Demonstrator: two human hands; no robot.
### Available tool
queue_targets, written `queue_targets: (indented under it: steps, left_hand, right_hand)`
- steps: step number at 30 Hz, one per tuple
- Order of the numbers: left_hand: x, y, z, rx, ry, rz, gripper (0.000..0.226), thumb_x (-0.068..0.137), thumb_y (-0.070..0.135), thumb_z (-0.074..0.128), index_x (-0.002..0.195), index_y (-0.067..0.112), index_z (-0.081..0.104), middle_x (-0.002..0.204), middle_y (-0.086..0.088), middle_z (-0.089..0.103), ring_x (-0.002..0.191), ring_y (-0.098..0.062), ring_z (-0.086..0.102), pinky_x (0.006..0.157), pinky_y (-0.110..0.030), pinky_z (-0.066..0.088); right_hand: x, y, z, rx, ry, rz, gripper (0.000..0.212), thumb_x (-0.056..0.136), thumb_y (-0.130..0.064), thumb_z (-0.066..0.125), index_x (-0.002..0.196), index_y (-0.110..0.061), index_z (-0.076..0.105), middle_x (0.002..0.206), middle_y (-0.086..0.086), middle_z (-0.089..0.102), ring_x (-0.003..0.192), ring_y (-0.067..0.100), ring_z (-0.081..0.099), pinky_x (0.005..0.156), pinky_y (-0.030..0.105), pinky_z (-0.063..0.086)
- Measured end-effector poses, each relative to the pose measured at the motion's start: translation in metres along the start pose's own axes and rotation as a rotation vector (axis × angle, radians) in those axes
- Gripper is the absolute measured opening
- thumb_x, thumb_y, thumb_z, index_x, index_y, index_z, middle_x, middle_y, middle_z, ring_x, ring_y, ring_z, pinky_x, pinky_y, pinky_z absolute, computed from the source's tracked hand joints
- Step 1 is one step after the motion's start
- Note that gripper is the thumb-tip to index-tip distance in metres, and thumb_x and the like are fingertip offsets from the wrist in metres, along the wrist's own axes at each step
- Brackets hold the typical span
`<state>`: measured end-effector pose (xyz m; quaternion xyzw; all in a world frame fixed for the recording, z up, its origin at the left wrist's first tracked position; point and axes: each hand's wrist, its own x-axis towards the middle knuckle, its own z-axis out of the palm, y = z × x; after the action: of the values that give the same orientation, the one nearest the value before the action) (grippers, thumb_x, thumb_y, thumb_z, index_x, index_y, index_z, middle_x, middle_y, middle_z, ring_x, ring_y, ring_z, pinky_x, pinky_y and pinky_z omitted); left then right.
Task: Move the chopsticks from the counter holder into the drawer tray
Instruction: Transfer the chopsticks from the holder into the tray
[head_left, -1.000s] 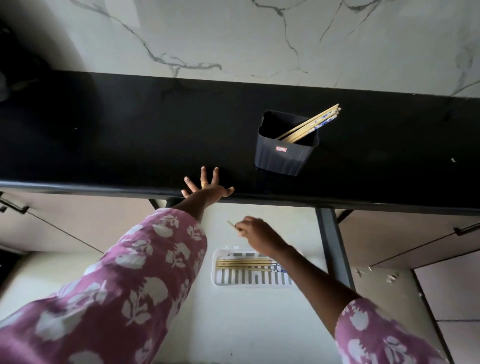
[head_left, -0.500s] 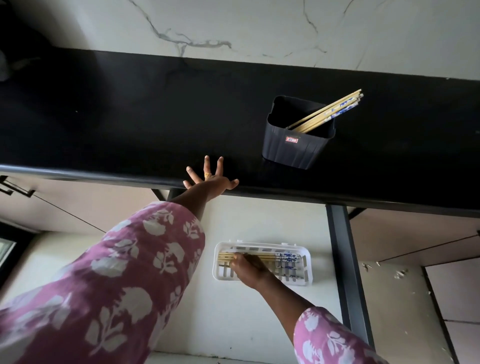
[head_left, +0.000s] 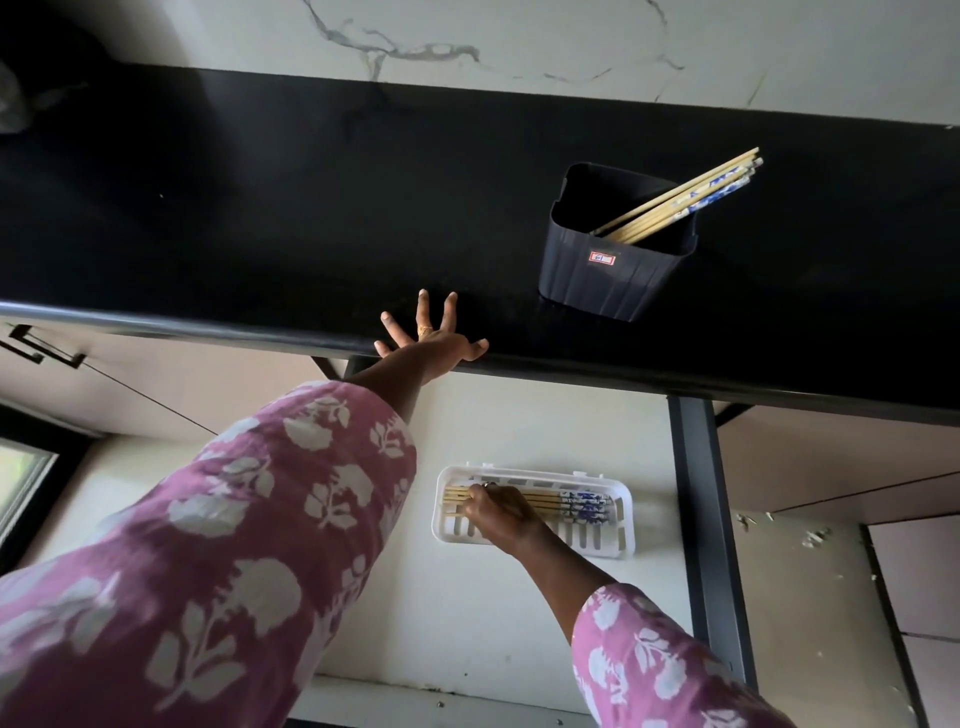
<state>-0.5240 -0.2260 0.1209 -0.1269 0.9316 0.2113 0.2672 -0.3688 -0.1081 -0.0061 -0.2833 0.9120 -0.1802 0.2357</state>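
A dark holder stands on the black counter, with several wooden chopsticks leaning out to its upper right. Below, in the open drawer, a white slotted tray holds several chopsticks lying side by side, blue-patterned ends to the right. My right hand rests in the tray on top of these chopsticks, fingers curled over them; whether it grips one is hidden. My left hand lies flat on the counter's front edge with fingers spread, holding nothing.
The drawer floor is pale, with a dark side rail on the right. Cabinet fronts with a black handle sit at the left. A marble wall rises behind the counter.
My right hand came down from just under the counter edge into the tray, carrying a chopstick, and now rests on the chopsticks there. My left hand stayed on the counter.
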Motion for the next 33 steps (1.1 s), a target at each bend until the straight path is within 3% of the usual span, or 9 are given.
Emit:
queue_targets:
  steps: [3,5,7,8,11,18,24,30,33]
  left_hand:
    - [-0.001,-0.002,0.001,-0.014,-0.019,0.0,0.075,0.084,0.069,0.039,0.144,0.049,-0.001,0.157,0.014,-0.013,0.137,-0.045,-0.025,0.109,-0.059,-0.01]
    - [-0.003,-0.001,0.001,-0.025,-0.029,0.0,0.074,0.085,0.069,0.037,0.145,0.048,0.0,0.157,0.013,-0.012,0.137,-0.045,-0.024,0.11,-0.059,-0.01]
    - [-0.004,-0.002,-0.001,-0.008,-0.032,0.001,0.074,0.085,0.069,0.038,0.145,0.047,-0.002,0.157,0.012,-0.014,0.137,-0.045,-0.025,0.11,-0.059,-0.009]
    - [-0.006,-0.002,-0.001,-0.001,-0.032,-0.001,0.075,0.086,0.069,0.037,0.145,0.047,-0.002,0.157,0.012,-0.014,0.137,-0.045,-0.024,0.11,-0.059,-0.009]
    - [-0.01,-0.002,0.0,-0.001,-0.03,-0.011,0.073,0.086,0.069,0.035,0.146,0.046,-0.001,0.158,0.012,-0.011,0.138,-0.046,-0.021,0.11,-0.059,-0.007]
    - [-0.023,0.002,0.002,0.0,-0.04,0.0,0.071,0.086,0.071,0.031,0.146,0.045,0.003,0.158,0.011,-0.005,0.139,-0.046,-0.018,0.111,-0.058,-0.006]
    - [-0.026,-0.003,-0.002,0.01,-0.049,0.005,0.072,0.086,0.071,0.031,0.146,0.046,0.003,0.158,0.011,-0.006,0.139,-0.047,-0.017,0.111,-0.058,-0.006]
    - [-0.025,0.002,-0.003,0.014,-0.063,0.012,0.072,0.085,0.072,0.03,0.146,0.045,0.003,0.158,0.011,-0.005,0.139,-0.047,-0.016,0.111,-0.058,-0.005]
    - [-0.025,0.004,-0.004,0.02,-0.066,0.013,0.072,0.086,0.071,0.03,0.147,0.044,0.002,0.159,0.01,-0.005,0.139,-0.048,-0.016,0.111,-0.058,-0.005]
  right_hand:
    - [-0.005,-0.002,-0.003,-0.08,0.134,0.014,0.023,0.085,-0.036,0.032,0.064,-0.033,0.044,0.09,0.001,0.049,0.085,0.015,0.044,0.082,0.033,0.038]
    - [-0.007,0.001,-0.009,-0.154,0.2,0.046,0.028,0.084,-0.033,0.035,0.073,-0.022,0.057,0.086,0.013,0.058,0.08,0.024,0.056,0.078,0.039,0.047]
    - [-0.012,0.0,-0.023,-0.106,0.261,0.209,0.012,0.082,-0.012,0.055,0.086,-0.007,0.065,0.088,0.017,0.065,0.081,0.026,0.065,0.07,0.031,0.052]
    - [-0.015,0.001,-0.032,-0.128,0.343,0.172,0.011,0.068,-0.001,0.068,0.078,-0.005,0.067,0.077,0.014,0.066,0.069,0.025,0.067,0.056,0.025,0.052]
    - [-0.028,0.004,-0.057,-0.225,0.508,0.105,0.032,0.041,0.008,0.078,0.067,-0.009,0.07,0.061,0.003,0.065,0.05,0.02,0.063,0.038,0.017,0.046]
    - [-0.05,0.026,-0.131,-0.258,0.909,0.151,0.025,0.06,0.008,0.061,0.079,-0.004,0.073,0.075,0.011,0.072,0.058,0.026,0.068,0.045,0.024,0.053]
    - [-0.061,0.044,-0.202,-0.324,1.202,0.134,0.021,0.062,0.011,0.078,0.079,0.0,0.073,0.073,0.012,0.072,0.062,0.026,0.07,0.055,0.027,0.057]
    - [-0.063,0.061,-0.275,-0.093,1.338,0.421,0.019,0.082,0.003,0.06,0.098,0.003,0.07,0.095,0.024,0.068,0.083,0.038,0.067,0.074,0.04,0.055]
    - [-0.055,0.074,-0.301,0.144,1.391,0.646,0.022,0.087,-0.004,0.058,0.106,0.0,0.069,0.106,0.023,0.068,0.097,0.035,0.064,0.085,0.033,0.047]
